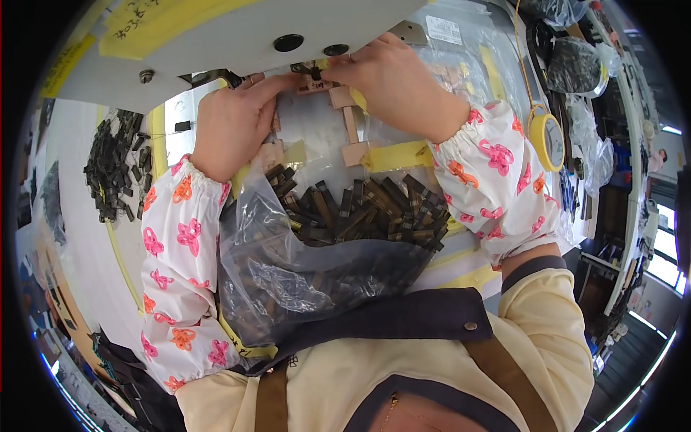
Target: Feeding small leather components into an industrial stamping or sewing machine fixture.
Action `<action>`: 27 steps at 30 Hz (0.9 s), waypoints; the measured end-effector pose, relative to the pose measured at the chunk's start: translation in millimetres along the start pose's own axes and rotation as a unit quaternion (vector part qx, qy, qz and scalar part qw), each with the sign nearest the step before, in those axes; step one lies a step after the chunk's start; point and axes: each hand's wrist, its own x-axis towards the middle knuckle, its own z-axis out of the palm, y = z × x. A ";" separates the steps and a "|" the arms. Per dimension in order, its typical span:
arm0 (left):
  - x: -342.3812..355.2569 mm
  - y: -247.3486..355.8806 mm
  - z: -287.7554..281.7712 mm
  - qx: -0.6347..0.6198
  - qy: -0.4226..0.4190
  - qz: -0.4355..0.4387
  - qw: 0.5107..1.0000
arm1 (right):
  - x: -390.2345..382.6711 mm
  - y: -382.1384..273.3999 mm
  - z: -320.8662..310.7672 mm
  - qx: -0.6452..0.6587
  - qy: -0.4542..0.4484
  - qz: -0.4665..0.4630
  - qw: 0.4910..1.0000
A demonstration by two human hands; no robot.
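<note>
Both my hands are under the overhanging body of a white machine (216, 50), which looks like a sewing machine. My right hand (403, 83) has its fingertips closed on a small dark strip (314, 73) beside the machine's working point. From the other side, my left hand (234, 122) stretches its index finger towards the same strip; its other fingers are apart and partly hidden by the machine. Close to me, an open clear plastic bag (288, 284) holds many short dark strips (360, 209). Light brown blocks (350, 124) are stuck around the work plate.
Left of the machine lies a heap of small dark pieces (111, 165), with a thread running to one dark piece (183, 126). Yellow tape (396, 155) crosses the work surface. A yellow-rimmed round dial (547, 137) hangs at the right, near plastic-wrapped bundles (576, 68).
</note>
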 end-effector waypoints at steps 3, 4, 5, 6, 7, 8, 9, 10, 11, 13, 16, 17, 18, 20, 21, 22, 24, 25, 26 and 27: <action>0.3 1.6 -0.4 -0.012 -0.001 -0.009 1.000 | 1.1 0.0 -2.0 0.003 -0.026 -0.001 1.000; 0.7 2.6 -0.7 -0.014 -0.004 -0.012 1.000 | 1.0 -0.2 -2.3 -0.005 -0.029 -0.006 1.000; 0.8 3.3 -0.9 -0.017 -0.008 -0.016 1.000 | 0.7 -0.5 -2.5 -0.014 -0.032 -0.011 0.999; 0.1 3.7 -1.5 -0.017 -0.010 -0.016 1.000 | 0.4 -1.7 -2.8 -0.012 -0.032 -0.010 0.999; -0.8 3.8 -2.0 -0.007 -0.009 -0.012 1.000 | -0.1 -3.1 -3.3 -0.012 -0.030 -0.005 0.999; -1.5 4.0 -2.4 0.002 -0.008 -0.009 1.000 | -0.7 -4.3 -3.2 -0.011 -0.028 0.000 1.000; 0.1 4.3 -2.3 0.002 -0.008 -0.007 1.000 | -1.0 -2.6 -2.4 -0.012 -0.028 0.002 1.000; 2.5 4.0 -1.7 -0.010 -0.012 -0.017 1.000 | -0.9 0.9 -0.4 -0.015 -0.016 0.002 1.000; 4.6 3.8 -0.9 -0.022 -0.016 -0.027 0.999 | -1.4 2.8 0.1 -0.017 -0.005 0.003 1.000; 2.4 -1.3 -0.6 -0.017 -0.022 -0.030 0.999 | 3.5 1.0 -6.5 0.013 -0.046 0.016 0.999; 0.5 0.2 1.2 -0.013 -0.020 -0.016 1.000 | 0.1 -0.7 -9.3 0.051 -0.092 0.030 0.994; 0.7 1.3 2.2 -0.011 -0.013 -0.001 1.000 | -2.0 -0.6 -9.1 0.059 -0.095 0.028 0.993; 1.3 1.6 0.9 -0.010 -0.013 -0.001 1.000 | -1.7 -1.4 -10.3 0.059 -0.095 0.029 0.993; 3.5 1.1 -0.8 -0.007 -0.015 -0.010 1.000 | 0.0 -2.4 -12.6 0.010 -0.102 0.037 0.994; 3.3 -0.8 0.3 -0.007 -0.015 -0.008 1.000 | 0.3 -0.7 -10.3 0.010 -0.101 0.038 0.994; 2.0 -3.2 2.6 -0.006 -0.004 0.002 1.000 | 0.3 2.0 -6.5 0.020 -0.104 0.031 0.994; 1.2 -4.0 3.6 -0.007 0.006 0.012 1.000 | -1.4 2.9 -4.0 0.031 -0.109 0.024 0.993; 1.3 -3.2 2.9 -0.005 0.002 0.015 1.000 | -2.9 2.4 -3.9 0.032 -0.100 0.020 0.994; 0.9 -2.5 2.9 -0.003 -0.001 0.017 1.000 | -4.3 2.0 -4.0 0.032 -0.092 0.017 0.995; 0.6 -1.8 3.2 -0.003 -0.002 0.017 1.000 | -4.2 2.0 -4.6 0.033 -0.092 0.017 0.995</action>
